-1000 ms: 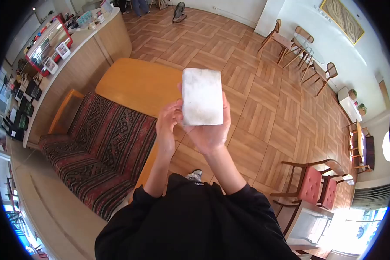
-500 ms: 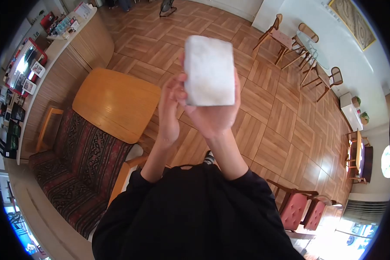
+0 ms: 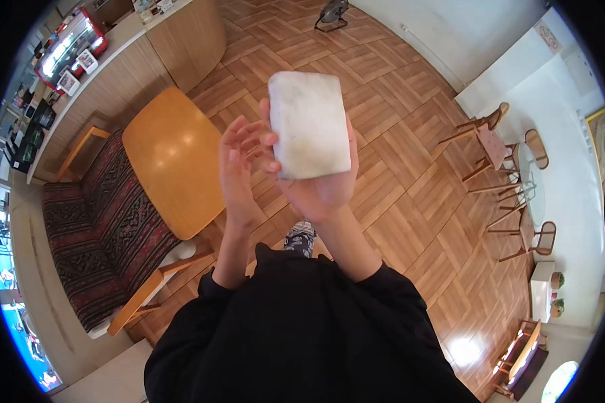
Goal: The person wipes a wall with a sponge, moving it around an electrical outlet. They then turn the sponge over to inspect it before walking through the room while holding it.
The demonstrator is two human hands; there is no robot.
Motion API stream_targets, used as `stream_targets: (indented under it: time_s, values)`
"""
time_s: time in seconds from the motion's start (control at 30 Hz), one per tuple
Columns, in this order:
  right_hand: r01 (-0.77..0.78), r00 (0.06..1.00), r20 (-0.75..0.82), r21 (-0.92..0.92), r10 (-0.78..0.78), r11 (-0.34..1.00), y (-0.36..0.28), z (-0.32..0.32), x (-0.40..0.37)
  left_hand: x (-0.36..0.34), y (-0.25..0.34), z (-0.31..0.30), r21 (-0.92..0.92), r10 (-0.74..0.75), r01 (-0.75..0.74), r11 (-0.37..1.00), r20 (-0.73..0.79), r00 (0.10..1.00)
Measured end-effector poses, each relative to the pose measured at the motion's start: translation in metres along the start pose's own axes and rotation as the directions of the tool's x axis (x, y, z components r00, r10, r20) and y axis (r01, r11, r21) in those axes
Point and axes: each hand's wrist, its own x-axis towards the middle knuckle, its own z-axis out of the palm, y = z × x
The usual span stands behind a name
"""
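A white rectangular block with rounded corners [image 3: 309, 125] is held up in front of me, its broad face toward the camera. My right hand [image 3: 329, 191] grips it from below and behind, with fingertips showing at its left edge and the palm under its lower edge. Just left of the block is my left hand [image 3: 238, 151], its fingers apart and slightly curled, with nothing in it. The fingertips of the two hands are close together by the block's left side.
An orange wooden table [image 3: 175, 161] and a patterned sofa [image 3: 101, 228] stand at the left, below a counter [image 3: 175, 50]. Chairs [image 3: 494, 144] and a glass table [image 3: 532, 195] are at the right. A black floor fan [image 3: 332, 13] stands at the top.
The view has turned and moved over the floor. The block sits slightly lower and further left in view. My left hand's fingers have spread a little away from it.
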Motion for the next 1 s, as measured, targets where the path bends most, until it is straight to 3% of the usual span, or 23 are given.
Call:
stream_targets:
  time_s: [0.1, 0.27, 0.43, 0.53, 0.63, 0.67, 0.77, 1.0]
  values:
    - [-0.05, 0.999, -0.018, -0.014, 0.049, 0.999, -0.067, -0.023, 0.055, 0.07, -0.042, 0.033, -0.039, 0.062, -0.06, 0.997, 0.073, 0.995]
    - [-0.041, 0.999, -0.015, -0.148, 0.04, 0.988, -0.184, -0.05, 0.152, 0.183, -0.102, 0.119, -0.107, 0.057, -0.051, 0.993, 0.051, 0.997]
    - [0.093, 0.996, 0.002, -0.116, -0.093, 0.989, -0.284, -0.095, 0.243, 0.28, -0.158, 0.175, 0.086, 0.071, -0.084, 0.993, 0.138, 0.988]
    - [0.093, 0.995, -0.013, -0.096, -0.094, 0.991, -0.339, -0.138, 0.305, 0.352, -0.198, 0.194, 0.143, 0.044, -0.067, 0.987, 0.161, 0.986]
    - [-0.002, 0.998, -0.058, -0.018, 0.001, 1.0, -0.392, -0.172, 0.373, 0.425, -0.247, 0.209, 0.16, 0.079, -0.092, 0.983, 0.086, 0.993]
    - [-0.065, 0.997, 0.031, -0.135, 0.07, 0.989, -0.413, -0.19, 0.396, 0.449, -0.262, 0.218, 0.138, 0.042, -0.044, 0.989, 0.015, 0.999]
    - [-0.128, 0.99, 0.037, -0.225, 0.14, 0.966, -0.462, -0.224, 0.464, 0.523, -0.304, 0.24, 0.121, 0.011, 0.005, 0.993, -0.135, 0.991]
    - [-0.312, 0.95, -0.01, -0.019, 0.312, 0.95, -0.526, -0.286, 0.635, 0.666, -0.336, 0.255, 0.228, 0.136, -0.074, 0.971, -0.271, 0.953]
